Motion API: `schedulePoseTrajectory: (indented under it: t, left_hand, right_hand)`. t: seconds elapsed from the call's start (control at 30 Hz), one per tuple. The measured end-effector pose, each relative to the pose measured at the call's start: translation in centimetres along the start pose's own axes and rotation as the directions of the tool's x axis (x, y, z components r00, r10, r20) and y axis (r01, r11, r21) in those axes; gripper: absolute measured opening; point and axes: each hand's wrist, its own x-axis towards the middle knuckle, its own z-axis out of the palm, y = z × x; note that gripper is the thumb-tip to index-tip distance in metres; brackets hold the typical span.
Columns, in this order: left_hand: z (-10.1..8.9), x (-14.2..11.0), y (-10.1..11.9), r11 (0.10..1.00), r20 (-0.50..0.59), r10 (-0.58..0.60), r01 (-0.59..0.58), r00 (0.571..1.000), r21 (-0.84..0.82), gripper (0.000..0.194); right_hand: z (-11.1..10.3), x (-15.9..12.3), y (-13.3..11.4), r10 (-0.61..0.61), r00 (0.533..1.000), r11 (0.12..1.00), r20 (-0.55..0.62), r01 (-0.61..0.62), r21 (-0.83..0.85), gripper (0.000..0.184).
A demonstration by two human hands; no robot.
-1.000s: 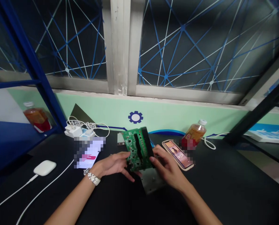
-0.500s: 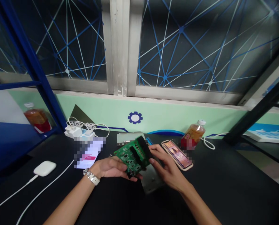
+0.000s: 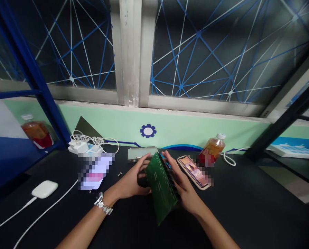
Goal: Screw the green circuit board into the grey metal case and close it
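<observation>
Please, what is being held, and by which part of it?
A green circuit board: the right hand holds its black-lined long edge; whether the left hand also grips it cannot be told.

Silver bracelet (image 3: 103, 205) (perhaps a watch)

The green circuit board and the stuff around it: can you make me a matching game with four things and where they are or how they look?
Things:
1. green circuit board
2. gear emblem
3. phone in beige case
4. white earbud case

Places and states:
A. lying with its screen lit
B. at the end of a white cable
C. between left hand and right hand
D. on the pale green wall

Pairs: 1-C, 2-D, 3-A, 4-B
</observation>
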Motion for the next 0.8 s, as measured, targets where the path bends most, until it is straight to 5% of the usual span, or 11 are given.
schedulePoseTrajectory:
  t: [0.13,0.23,0.4,0.57,0.8]
  left_hand:
    - [-0.3,0.2,-0.3,0.97,-0.14,0.106,-0.072,0.984,0.234,0.107]
    - [-0.6,0.2,-0.3,0.915,-0.187,0.175,-0.089,0.967,0.394,0.104]
    - [-1.0,0.2,0.0,0.832,-0.221,0.223,-0.068,0.949,0.55,0.101]
    - [-1.7,0.4,-0.5,0.858,-0.37,0.234,-0.012,0.899,0.514,0.096]
    - [-2.6,1.0,-1.9,0.89,-0.349,0.124,0.052,0.929,0.453,0.037]
  right_hand:
    - [0.1,0.4,0.1,0.164,0.98,0.957,-0.109,-0.132,0.257,0.05]
    - [0.0,0.6,0.2,0.274,0.962,0.915,0.007,-0.263,0.308,0.037]
    - [-0.2,0.8,0.4,0.317,0.948,0.929,0.042,-0.319,0.185,0.042]
    - [-0.6,0.9,1.0,0.293,0.956,0.935,0.028,-0.293,0.202,0.039]
    - [-0.7,0.7,1.8,0.221,0.97,0.945,-0.101,-0.239,-0.223,0.038]
